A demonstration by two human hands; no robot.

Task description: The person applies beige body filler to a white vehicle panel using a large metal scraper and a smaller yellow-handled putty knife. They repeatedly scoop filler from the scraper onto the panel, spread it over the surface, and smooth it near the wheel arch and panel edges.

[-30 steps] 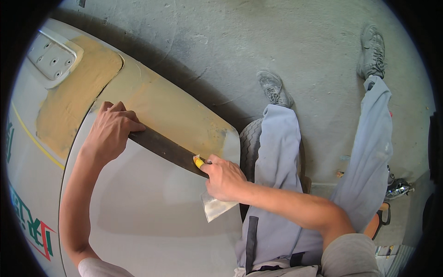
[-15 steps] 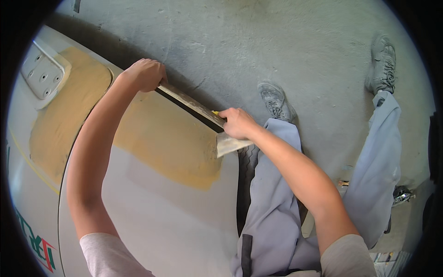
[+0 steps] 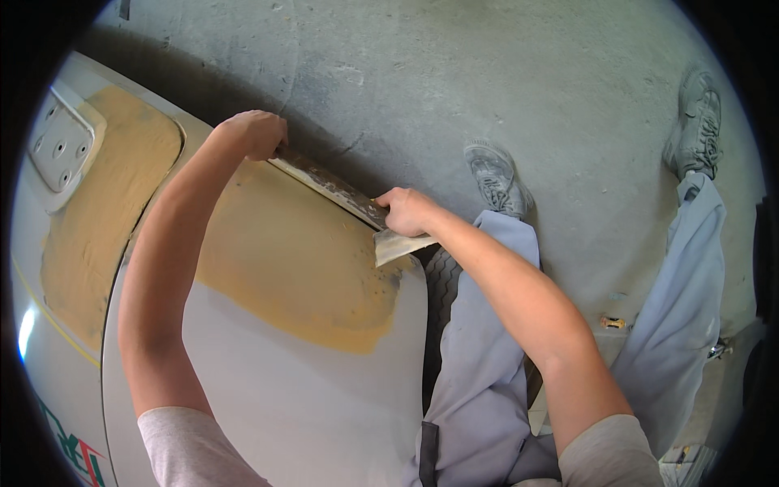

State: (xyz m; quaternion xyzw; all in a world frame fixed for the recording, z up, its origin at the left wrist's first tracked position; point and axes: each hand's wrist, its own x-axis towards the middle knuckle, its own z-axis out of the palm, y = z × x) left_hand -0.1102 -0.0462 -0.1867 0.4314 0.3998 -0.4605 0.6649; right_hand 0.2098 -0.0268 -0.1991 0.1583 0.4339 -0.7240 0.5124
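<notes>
A long, narrow sanding board (image 3: 329, 185), worn brown and whitish, lies along the lower edge of a pale vehicle panel (image 3: 300, 398). My left hand (image 3: 253, 135) is closed round its far-left end; the fingertips are partly hidden. My right hand (image 3: 410, 213) grips the other end, thumb along the top. From under the right hand a pale, stiff-looking flap (image 3: 399, 246) sticks out over the panel; I cannot tell whether it is part of the board. Beside the board spreads a smooth yellow-brown filler patch (image 3: 284, 252), darker and pitted near the flap.
Another filler patch (image 3: 114, 178) covers the panel at left, next to a recess with holes (image 3: 61, 146). A tyre (image 3: 442, 284) shows beside my leg. My dusty shoes (image 3: 495, 178) stand on the concrete floor (image 3: 389, 81). A small yellowish object (image 3: 613, 322) lies near my other leg.
The board has tilted and come closer against the panel edge, narrowing the dark gap. Both hands still hold it. The view has shifted slightly.
</notes>
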